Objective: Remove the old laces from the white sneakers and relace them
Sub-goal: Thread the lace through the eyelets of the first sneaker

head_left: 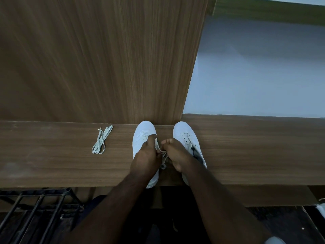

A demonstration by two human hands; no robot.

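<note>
Hiding left sneaker [142, 138] eyelets: left hand [145, 159].

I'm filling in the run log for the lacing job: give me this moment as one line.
left hand: on left sneaker | right hand: pinching its lace | right sneaker: unlaced | spare laces: on shelf

Wood, cloth and metal surfaces being shown

A matt brown wood-grain shelf [52, 155] and matching upright wood-grain panel [105, 59] are being seen; two white, matt cloth-like sneakers [143, 131] [183, 131] are being shown with flat woven pale laces [102, 140] beside them, and a black metal-bar rack [40, 208] is being shown below.
</note>
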